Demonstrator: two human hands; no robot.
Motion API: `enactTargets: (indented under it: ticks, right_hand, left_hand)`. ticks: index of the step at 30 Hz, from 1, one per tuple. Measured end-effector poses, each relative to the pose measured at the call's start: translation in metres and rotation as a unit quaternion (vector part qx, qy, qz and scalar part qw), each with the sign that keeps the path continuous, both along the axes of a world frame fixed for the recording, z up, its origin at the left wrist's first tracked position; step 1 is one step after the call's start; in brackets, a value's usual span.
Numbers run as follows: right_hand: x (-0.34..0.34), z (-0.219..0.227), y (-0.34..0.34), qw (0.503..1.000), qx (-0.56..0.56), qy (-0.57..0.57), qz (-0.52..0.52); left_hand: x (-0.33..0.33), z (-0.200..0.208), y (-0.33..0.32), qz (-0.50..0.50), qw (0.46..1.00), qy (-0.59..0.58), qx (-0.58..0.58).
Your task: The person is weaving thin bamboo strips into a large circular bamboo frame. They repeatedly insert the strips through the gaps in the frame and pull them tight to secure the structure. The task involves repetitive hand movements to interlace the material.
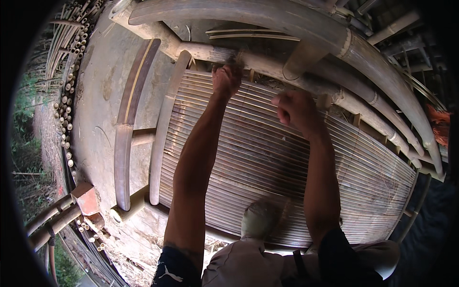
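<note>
My left hand (226, 80) is closed at the far edge of a bamboo-slat seat (229, 158), against a thick bamboo pole (267, 65). Just beyond its fingers is a dark, blurred, fuzzy patch (236, 58) on the pole; I cannot make out what the fingers hold. Above the slats, nearer to me and further right, hovers my right hand (297, 114). Its fingers are curled, the knuckles pointing left, and anything inside them is hidden. The slats run side to side in narrow, close rows.
Overhead at the back curves a large bamboo rail (248, 14), with a bamboo post (306, 60) below it. A split-bamboo armrest (131, 119) stands left. Cut bamboo poles (69, 95) are stacked far left, near an orange-red block (87, 200). Orange material (437, 124) lies far right.
</note>
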State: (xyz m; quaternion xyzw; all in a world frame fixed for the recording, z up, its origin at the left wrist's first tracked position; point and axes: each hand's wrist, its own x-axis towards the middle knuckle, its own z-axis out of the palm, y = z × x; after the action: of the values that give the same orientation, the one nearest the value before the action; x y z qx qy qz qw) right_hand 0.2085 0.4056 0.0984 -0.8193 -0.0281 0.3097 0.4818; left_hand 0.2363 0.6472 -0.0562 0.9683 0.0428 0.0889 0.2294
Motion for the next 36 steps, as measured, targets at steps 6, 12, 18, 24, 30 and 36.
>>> enactTargets:
  ticks: [6, 12, 18, 24, 30, 36]
  right_hand:
    - [0.015, -0.032, 0.003, 0.902, -0.194, -0.385, 0.001]
    - [0.028, -0.053, 0.029, 0.917, 0.366, 0.037, -0.154]
    - [0.022, -0.075, 0.045, 0.966, 0.122, -0.195, 0.113]
    - [-0.058, -0.014, -0.021, 0.909, -0.262, -0.292, 0.137]
    - [-0.094, 0.025, -0.073, 0.844, -0.085, 0.324, 0.419]
    - [-0.051, 0.082, -0.038, 0.836, 0.507, 0.05, 0.203]
  left_hand:
    - [-0.02, 0.035, -0.011, 0.019, 0.979, -0.108, -0.174]
    - [-0.061, 0.126, -0.024, -0.002, 0.971, -0.226, -0.075]
    - [-0.066, 0.18, -0.039, -0.116, 0.969, -0.153, -0.154]
    - [-0.022, 0.09, 0.016, -0.071, 0.974, 0.208, -0.053]
    - [0.016, 0.022, 0.033, -0.197, 0.939, 0.257, -0.119]
    - [0.035, 0.011, 0.042, -0.207, 0.92, 0.313, -0.112]
